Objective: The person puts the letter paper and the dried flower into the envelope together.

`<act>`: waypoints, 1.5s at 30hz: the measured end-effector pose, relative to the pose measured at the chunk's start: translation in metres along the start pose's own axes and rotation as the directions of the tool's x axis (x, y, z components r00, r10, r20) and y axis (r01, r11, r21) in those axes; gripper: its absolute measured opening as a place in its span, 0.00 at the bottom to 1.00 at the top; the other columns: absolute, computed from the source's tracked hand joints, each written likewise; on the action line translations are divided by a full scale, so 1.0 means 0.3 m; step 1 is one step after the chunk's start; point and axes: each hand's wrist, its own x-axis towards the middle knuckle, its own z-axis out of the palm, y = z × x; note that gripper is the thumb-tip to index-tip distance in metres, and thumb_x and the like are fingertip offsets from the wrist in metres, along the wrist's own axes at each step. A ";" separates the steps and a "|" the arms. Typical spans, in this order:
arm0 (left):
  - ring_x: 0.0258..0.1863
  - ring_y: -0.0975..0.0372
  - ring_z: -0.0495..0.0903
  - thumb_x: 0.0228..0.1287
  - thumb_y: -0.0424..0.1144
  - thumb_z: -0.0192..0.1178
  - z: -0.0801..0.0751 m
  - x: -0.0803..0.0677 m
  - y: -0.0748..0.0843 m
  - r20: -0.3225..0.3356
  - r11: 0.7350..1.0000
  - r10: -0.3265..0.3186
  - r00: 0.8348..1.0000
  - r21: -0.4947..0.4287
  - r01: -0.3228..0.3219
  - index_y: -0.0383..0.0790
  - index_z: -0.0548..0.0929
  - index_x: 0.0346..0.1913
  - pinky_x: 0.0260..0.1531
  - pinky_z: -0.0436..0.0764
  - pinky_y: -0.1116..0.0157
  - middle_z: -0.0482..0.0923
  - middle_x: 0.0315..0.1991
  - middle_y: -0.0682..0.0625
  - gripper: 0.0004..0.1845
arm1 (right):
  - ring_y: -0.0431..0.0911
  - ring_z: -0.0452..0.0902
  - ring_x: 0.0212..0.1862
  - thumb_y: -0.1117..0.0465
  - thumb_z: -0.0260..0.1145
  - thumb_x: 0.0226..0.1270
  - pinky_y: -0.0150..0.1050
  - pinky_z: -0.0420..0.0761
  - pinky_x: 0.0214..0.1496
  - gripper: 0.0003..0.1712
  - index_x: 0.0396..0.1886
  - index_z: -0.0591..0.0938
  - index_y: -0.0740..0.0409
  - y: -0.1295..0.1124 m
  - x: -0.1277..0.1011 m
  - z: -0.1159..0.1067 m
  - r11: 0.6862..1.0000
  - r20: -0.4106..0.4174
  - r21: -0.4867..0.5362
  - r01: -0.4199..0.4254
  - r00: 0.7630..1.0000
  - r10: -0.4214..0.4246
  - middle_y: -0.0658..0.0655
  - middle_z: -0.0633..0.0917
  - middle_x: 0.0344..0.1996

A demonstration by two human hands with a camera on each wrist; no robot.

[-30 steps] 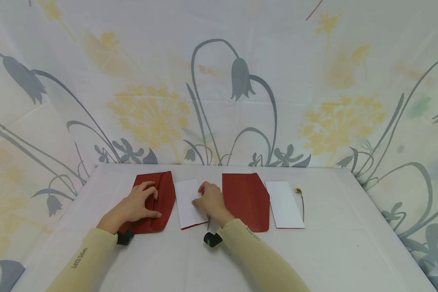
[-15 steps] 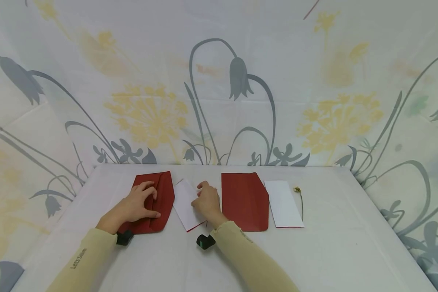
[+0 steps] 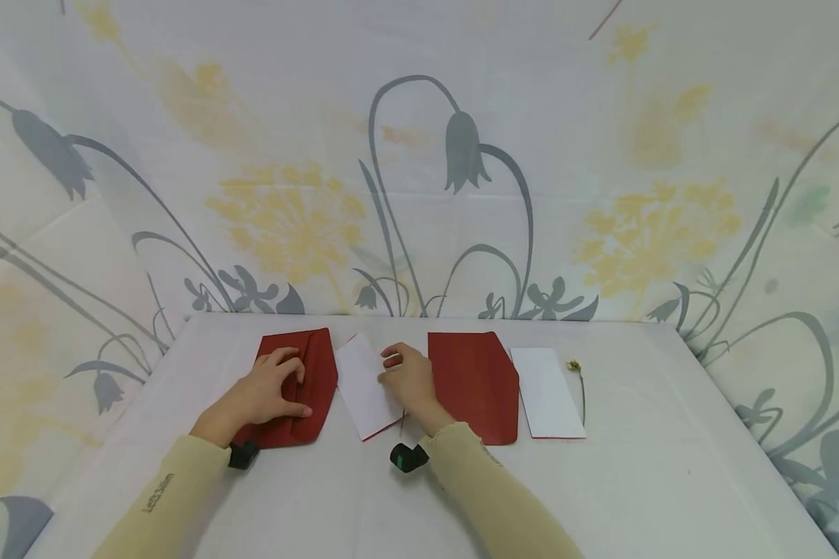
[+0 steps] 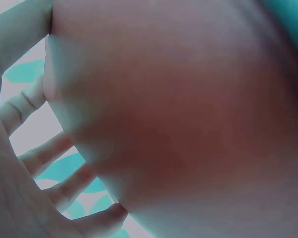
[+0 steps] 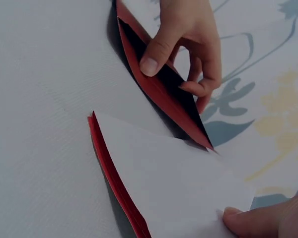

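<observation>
My left hand (image 3: 274,386) rests on a red envelope (image 3: 318,365) at the table's left. In the right wrist view its thumb and curled fingers (image 5: 154,62) pinch the envelope's (image 5: 161,87) upper layer and hold its mouth open. My right hand (image 3: 398,371) pinches the right edge of a white card (image 3: 365,386) with a red underside, lying tilted beside the envelope with its far corner toward the opening. In the right wrist view the card's (image 5: 176,181) corner lies just short of the envelope's mouth. The left wrist view shows only my palm and fingers (image 4: 42,163), blurred.
A second red envelope (image 3: 472,384) lies right of my right hand. Beside it are another white card (image 3: 547,392) and a small dried flower (image 3: 577,378). A floral cloth (image 3: 461,155) hangs behind the white table (image 3: 671,481).
The white card has turned from lying straight to tilted, its far corner swung left toward the open envelope. My right hand moved with it. The left hand stayed put.
</observation>
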 end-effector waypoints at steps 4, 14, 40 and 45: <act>0.63 0.34 0.60 0.47 0.55 0.78 -0.003 0.003 0.010 0.008 1.000 -0.002 1.000 0.017 0.002 0.49 0.72 0.36 0.35 0.79 0.44 0.61 0.68 0.34 0.25 | 0.45 0.83 0.35 0.73 0.73 0.50 0.41 0.82 0.39 0.18 0.42 0.86 0.58 -0.013 -0.002 -0.018 1.000 0.019 0.026 -0.002 1.000 0.002 0.53 0.87 0.34; 0.63 0.34 0.60 0.47 0.54 0.78 0.000 -0.004 0.013 0.020 1.000 -0.016 1.000 0.019 0.015 0.49 0.72 0.38 0.35 0.79 0.43 0.61 0.68 0.34 0.26 | 0.48 0.81 0.40 0.72 0.72 0.55 0.40 0.82 0.40 0.14 0.42 0.87 0.58 -0.037 -0.018 -0.060 0.998 0.074 0.039 -0.050 0.996 0.047 0.54 0.86 0.37; 0.63 0.34 0.60 0.47 0.55 0.78 0.010 0.008 -0.011 0.010 1.000 0.000 1.000 0.029 0.000 0.50 0.72 0.37 0.36 0.79 0.41 0.60 0.69 0.34 0.25 | 0.48 0.74 0.43 0.66 0.67 0.67 0.37 0.77 0.37 0.10 0.47 0.85 0.53 -0.005 -0.034 -0.117 0.944 0.155 0.261 -0.200 0.974 0.164 0.54 0.81 0.43; 0.64 0.33 0.60 0.47 0.55 0.78 0.007 0.007 -0.012 0.012 1.000 -0.004 1.000 0.030 0.004 0.50 0.72 0.37 0.36 0.80 0.42 0.60 0.69 0.34 0.25 | 0.48 0.74 0.44 0.66 0.68 0.66 0.36 0.77 0.39 0.12 0.47 0.88 0.52 -0.042 -0.048 -0.100 0.954 0.089 0.234 -0.189 0.981 0.172 0.53 0.82 0.42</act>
